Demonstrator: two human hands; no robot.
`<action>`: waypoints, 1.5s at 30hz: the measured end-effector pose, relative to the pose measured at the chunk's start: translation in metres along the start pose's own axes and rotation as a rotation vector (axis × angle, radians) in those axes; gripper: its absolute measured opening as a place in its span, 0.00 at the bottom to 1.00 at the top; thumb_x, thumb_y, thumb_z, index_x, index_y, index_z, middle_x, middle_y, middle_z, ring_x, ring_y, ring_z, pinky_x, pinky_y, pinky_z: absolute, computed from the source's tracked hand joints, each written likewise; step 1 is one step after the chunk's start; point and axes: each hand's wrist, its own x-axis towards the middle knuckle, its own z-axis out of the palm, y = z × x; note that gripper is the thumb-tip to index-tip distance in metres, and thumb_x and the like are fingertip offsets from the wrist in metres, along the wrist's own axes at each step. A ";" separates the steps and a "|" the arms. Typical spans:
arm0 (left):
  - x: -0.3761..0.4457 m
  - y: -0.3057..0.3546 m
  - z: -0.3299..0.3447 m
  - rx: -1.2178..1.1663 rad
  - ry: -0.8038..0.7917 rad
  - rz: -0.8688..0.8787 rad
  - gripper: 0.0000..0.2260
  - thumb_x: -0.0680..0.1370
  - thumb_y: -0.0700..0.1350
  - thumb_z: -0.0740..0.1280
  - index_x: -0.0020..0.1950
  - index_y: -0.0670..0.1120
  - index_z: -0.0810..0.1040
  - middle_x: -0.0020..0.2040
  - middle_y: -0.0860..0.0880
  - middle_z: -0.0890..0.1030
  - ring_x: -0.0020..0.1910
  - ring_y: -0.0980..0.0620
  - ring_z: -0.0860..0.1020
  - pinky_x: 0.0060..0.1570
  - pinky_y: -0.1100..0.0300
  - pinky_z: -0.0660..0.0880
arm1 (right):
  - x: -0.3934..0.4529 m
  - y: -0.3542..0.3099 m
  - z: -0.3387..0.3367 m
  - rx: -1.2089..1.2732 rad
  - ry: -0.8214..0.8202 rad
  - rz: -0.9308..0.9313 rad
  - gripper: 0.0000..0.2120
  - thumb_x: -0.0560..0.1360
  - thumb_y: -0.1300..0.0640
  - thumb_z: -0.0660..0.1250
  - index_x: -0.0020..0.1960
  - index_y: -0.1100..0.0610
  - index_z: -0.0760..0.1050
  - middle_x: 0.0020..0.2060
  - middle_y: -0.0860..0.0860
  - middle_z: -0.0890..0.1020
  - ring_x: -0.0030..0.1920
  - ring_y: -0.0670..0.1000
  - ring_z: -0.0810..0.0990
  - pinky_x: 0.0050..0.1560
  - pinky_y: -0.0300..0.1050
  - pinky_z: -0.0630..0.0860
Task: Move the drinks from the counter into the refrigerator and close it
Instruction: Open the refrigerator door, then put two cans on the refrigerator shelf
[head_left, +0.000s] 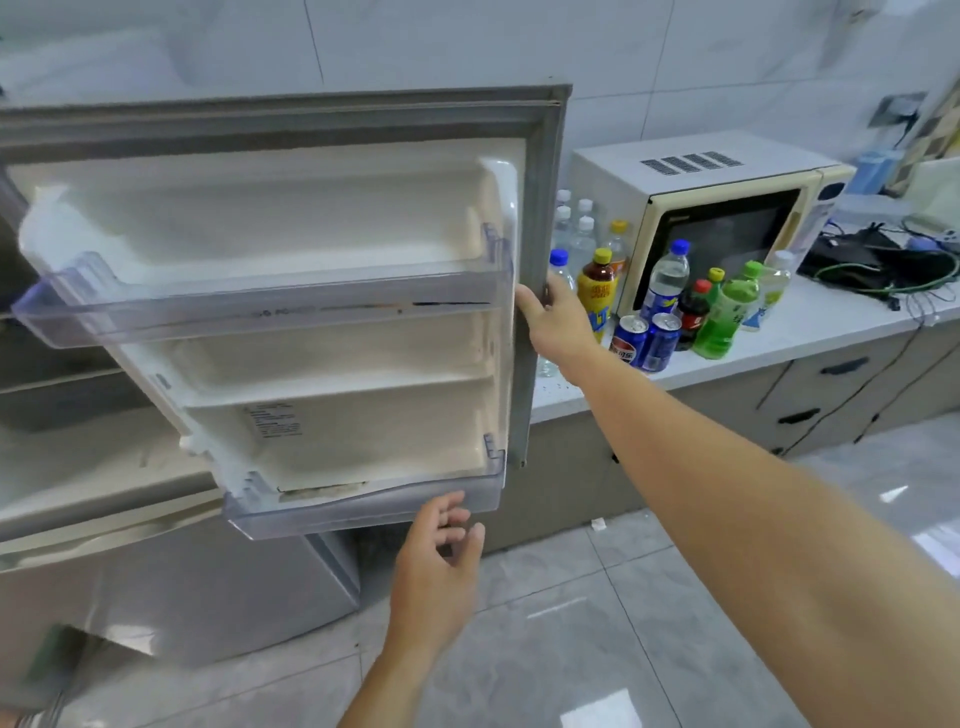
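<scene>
Your right hand (553, 319) grips the outer edge of the open grey refrigerator door (543, 208). Your left hand (436, 571) hovers, fingers loosely spread and holding nothing, just below the door's lower clear plastic shelf (363, 512). The assorted bottled and canned drinks (675, 306) stand on the white counter (810, 325), before the cream microwave (727, 208).

Both forearms (727, 467) bare, no sleeves or jewellery.
</scene>
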 end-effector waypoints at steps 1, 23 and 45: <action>0.008 0.002 0.005 0.003 -0.025 0.007 0.13 0.77 0.48 0.69 0.57 0.63 0.74 0.50 0.64 0.79 0.49 0.66 0.78 0.47 0.70 0.74 | -0.003 0.001 -0.005 -0.021 -0.003 0.002 0.20 0.80 0.46 0.64 0.70 0.49 0.71 0.59 0.44 0.79 0.50 0.41 0.78 0.50 0.41 0.79; 0.098 0.016 0.142 -0.076 -0.365 -0.035 0.10 0.77 0.47 0.69 0.57 0.59 0.77 0.46 0.59 0.83 0.45 0.59 0.82 0.46 0.62 0.79 | -0.116 0.216 -0.128 -0.128 0.156 0.486 0.04 0.79 0.54 0.68 0.47 0.51 0.81 0.40 0.47 0.83 0.43 0.48 0.82 0.42 0.40 0.76; 0.276 0.066 0.363 -0.007 -0.066 -0.301 0.39 0.73 0.49 0.76 0.77 0.56 0.58 0.74 0.52 0.68 0.70 0.52 0.69 0.62 0.56 0.71 | 0.137 0.287 -0.247 -0.127 -0.051 0.271 0.38 0.70 0.47 0.76 0.75 0.52 0.64 0.69 0.52 0.71 0.64 0.50 0.73 0.63 0.48 0.73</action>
